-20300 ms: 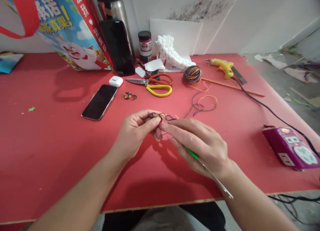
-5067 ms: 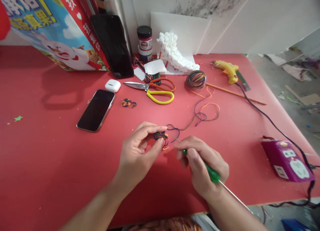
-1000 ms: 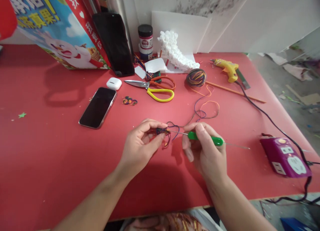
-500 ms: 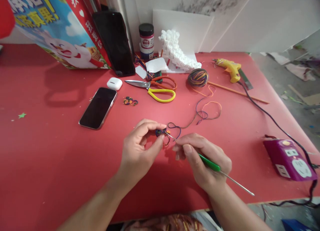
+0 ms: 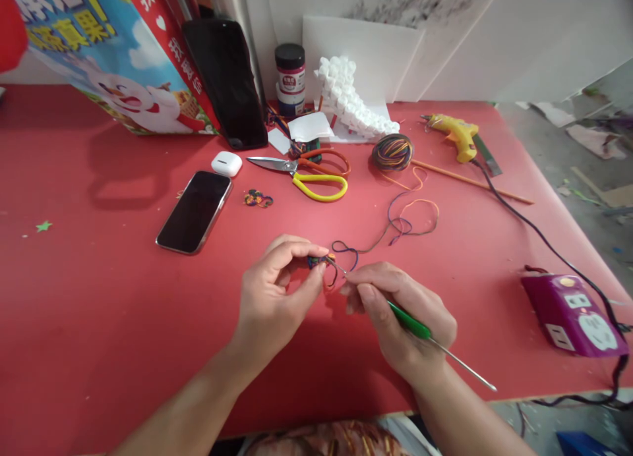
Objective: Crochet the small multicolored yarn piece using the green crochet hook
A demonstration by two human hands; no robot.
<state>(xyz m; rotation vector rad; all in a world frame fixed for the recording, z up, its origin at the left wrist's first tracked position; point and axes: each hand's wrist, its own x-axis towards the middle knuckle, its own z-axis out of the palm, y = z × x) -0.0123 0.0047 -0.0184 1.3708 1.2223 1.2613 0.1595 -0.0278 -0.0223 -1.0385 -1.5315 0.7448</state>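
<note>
Between the thumb and fingers of my left hand (image 5: 279, 291) is a small multicoloured crochet piece (image 5: 314, 261), mostly covered by the fingertips. My right hand (image 5: 405, 311) grips a crochet hook (image 5: 409, 321) by its green handle, pen-like. The hook's thin metal tip meets the piece's right edge; whether it passes through a stitch I cannot tell. A bare metal shaft sticks out from the handle's other end. Loose yarn (image 5: 380, 238) runs from near the piece in loops toward a variegated yarn ball (image 5: 392, 153).
Scissors (image 5: 319, 187), a small crocheted scrap (image 5: 258, 199), a phone (image 5: 195, 212) and a white earbud case (image 5: 226, 164) lie beyond my hands. Farther right are a wooden stick (image 5: 475, 182), a yellow glue gun (image 5: 457, 136), its black cord and a purple power socket box (image 5: 573, 314).
The crochet hook has shifted slightly, its rear end swinging a little left and down. My right hand has moved slightly left; my left hand stays nearly in place.
</note>
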